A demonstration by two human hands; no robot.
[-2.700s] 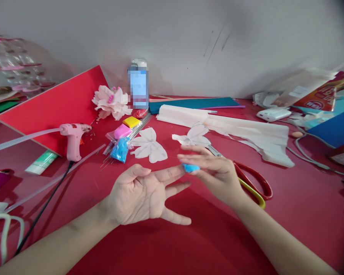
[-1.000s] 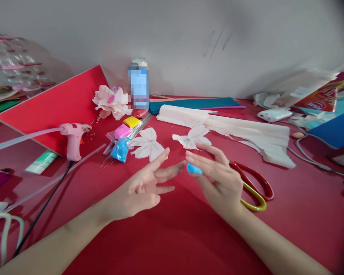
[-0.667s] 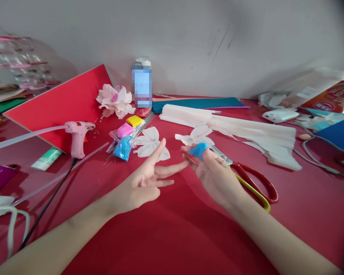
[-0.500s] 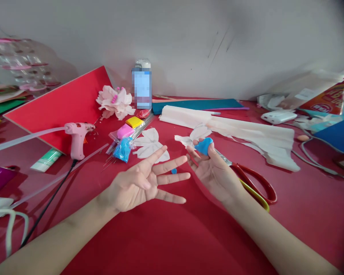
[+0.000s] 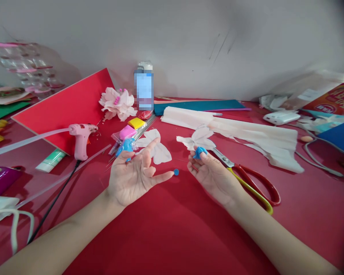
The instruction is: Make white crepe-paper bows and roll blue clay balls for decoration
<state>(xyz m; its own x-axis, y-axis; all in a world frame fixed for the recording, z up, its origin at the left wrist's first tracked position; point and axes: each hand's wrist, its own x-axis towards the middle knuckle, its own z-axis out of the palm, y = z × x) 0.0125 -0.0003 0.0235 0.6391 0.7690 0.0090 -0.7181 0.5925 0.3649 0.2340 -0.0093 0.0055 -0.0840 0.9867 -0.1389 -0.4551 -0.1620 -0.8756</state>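
Note:
A lump of blue modelling clay is pinched between the thumb and fingers of my right hand. My left hand is palm up, some fingers bent and others stretched apart, with nothing in it. The tip of its little finger appears beside a small blue clay ball on the red table; I cannot tell whether they touch. Behind my left hand lie white paper petals and a bag of blue clay, partly covered by the fingers. Scissors with red and yellow handles lie beyond my right hand, near more petals.
On the left are a pink glue gun with its cord and a slanted red board. A paper flower, a phone and yellow clay stand or lie behind. White crepe paper stretches right, near cables.
The fingers of my left hand have gone from spread straight to partly bent. In my right hand the blue clay has been squeezed into a more crumpled lump. The view has shifted slightly.

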